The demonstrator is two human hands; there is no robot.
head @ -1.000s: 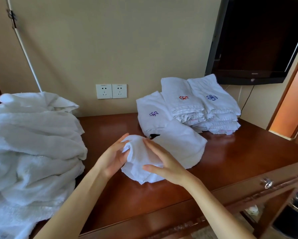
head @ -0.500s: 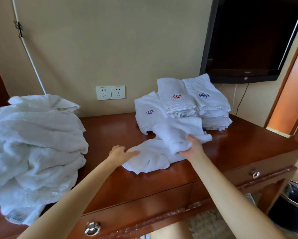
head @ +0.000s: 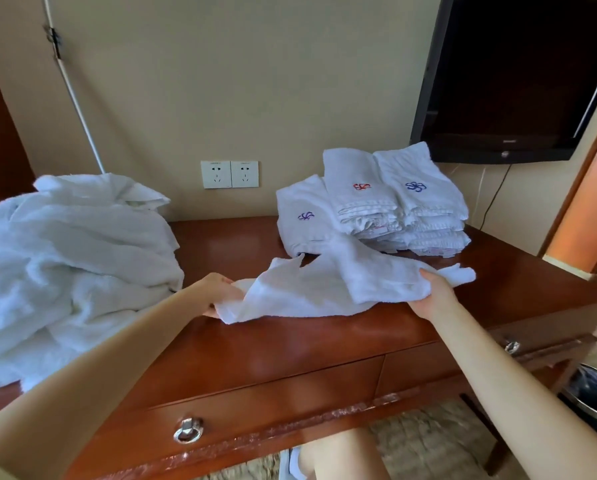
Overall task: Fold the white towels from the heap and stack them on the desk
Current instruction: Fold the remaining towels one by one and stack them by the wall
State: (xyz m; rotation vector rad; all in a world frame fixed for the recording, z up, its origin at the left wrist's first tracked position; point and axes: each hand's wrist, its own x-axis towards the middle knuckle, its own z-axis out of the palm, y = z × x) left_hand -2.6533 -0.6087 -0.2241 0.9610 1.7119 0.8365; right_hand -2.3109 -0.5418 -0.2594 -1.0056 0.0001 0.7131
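Left-hand grip point(head: 217, 292) pinches the left end of the small white terry towel point(head: 311, 289); right-hand grip point(head: 432, 292) is curled round its right end, w/ a tail of cloth poking out past the fingers.

Change vs 1 s ago: both hands were bunched close round a balled-up towel near the middle of the glossy red-brown wooden tabletop point(head: 290, 344). Half a sec ago the right had one end and the left was open, reaching. Now the left has caught its end and the hands have drawn apart, so the towel is pulled out wide, left to right. It lies low across the tabletop, not flat yet: one flap is doubled over on the right part, and a corner sticks up mid-far edge. Its far side touches the nearest folded towel.

Meaning for the task, imo: the opening-out step is about done. Next comes smoothing out that flap, then the first fold.

Plenty is left, since the big rumpled heap of white towels point(head: 75, 258) at left looks no smaller. The stack of folded white towels w/ red and blue emblems point(head: 394, 202), far right under the black wall TV point(head: 518, 74), looks the same as before, so this towel isn't counted yet.
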